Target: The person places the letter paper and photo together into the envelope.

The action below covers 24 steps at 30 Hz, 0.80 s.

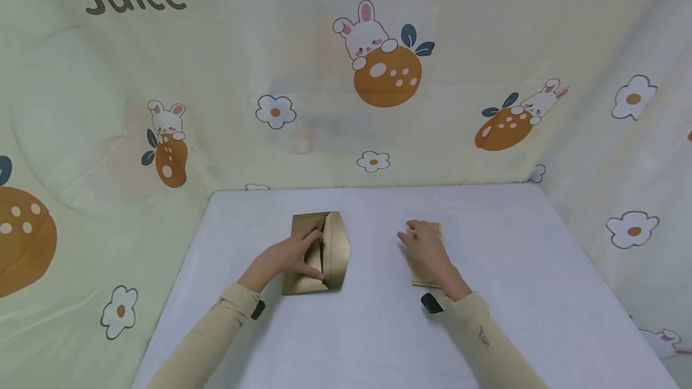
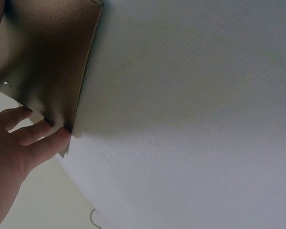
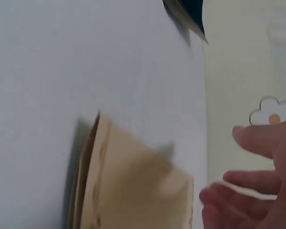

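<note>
A gold envelope [image 1: 303,284] lies on the left of the white table, its pointed flap [image 1: 339,251] folded out to the right and a dark slit showing at its mouth. My left hand [image 1: 289,255] grips the envelope at this mouth, thumb near the front edge and fingers toward the back. In the left wrist view, fingertips [image 2: 62,136] meet the envelope's edge. To the right lies a folded tan paper [image 3: 138,191] with layered edges. Over it hovers my right hand [image 1: 427,248], fingers loosely bent; in the right wrist view they appear apart from the paper.
A white cloth covers the table [image 1: 373,335]. Behind it hangs a pale curtain [image 1: 227,77] printed with rabbits, oranges and flowers. Dark wrist devices [image 1: 431,303] sit under both sleeves.
</note>
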### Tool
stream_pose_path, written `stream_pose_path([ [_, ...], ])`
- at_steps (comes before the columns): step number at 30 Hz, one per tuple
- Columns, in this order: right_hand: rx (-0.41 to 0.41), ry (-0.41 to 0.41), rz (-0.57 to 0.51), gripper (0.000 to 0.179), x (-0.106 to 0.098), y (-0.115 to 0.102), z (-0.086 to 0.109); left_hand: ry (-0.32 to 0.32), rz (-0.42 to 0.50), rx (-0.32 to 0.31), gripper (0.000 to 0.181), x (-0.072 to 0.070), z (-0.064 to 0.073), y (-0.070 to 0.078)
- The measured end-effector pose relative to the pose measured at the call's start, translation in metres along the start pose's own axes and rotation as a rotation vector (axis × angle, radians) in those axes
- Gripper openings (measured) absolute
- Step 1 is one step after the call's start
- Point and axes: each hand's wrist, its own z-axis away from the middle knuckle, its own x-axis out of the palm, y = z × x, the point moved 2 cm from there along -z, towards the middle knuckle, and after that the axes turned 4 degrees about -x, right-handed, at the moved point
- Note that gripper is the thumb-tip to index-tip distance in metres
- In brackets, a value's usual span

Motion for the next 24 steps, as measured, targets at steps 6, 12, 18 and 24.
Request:
stream_pose_path([
  [6, 0.143, 0.052, 0.168, 0.077, -0.018, 0.020, 0.016, -0.006, 0.000, -0.008, 0.086, 0.001, 0.000, -0.002],
  [12, 0.222, -0.020, 0.191, 0.093, -0.017, 0.026, 0.023, -0.002, 0.002, -0.018, 0.088, 0.001, 0.000, -0.003],
  [18, 0.190, -0.014, 0.159, 0.090, -0.018, 0.031, 0.021, -0.004, 0.002, -0.014, 0.087, -0.001, 0.001, -0.002],
  [24, 0.200, -0.035, 0.079, 0.089, -0.019, 0.046, 0.015, 0.003, 0.019, -0.002, 0.084, -0.001, 0.002, 0.000],
])
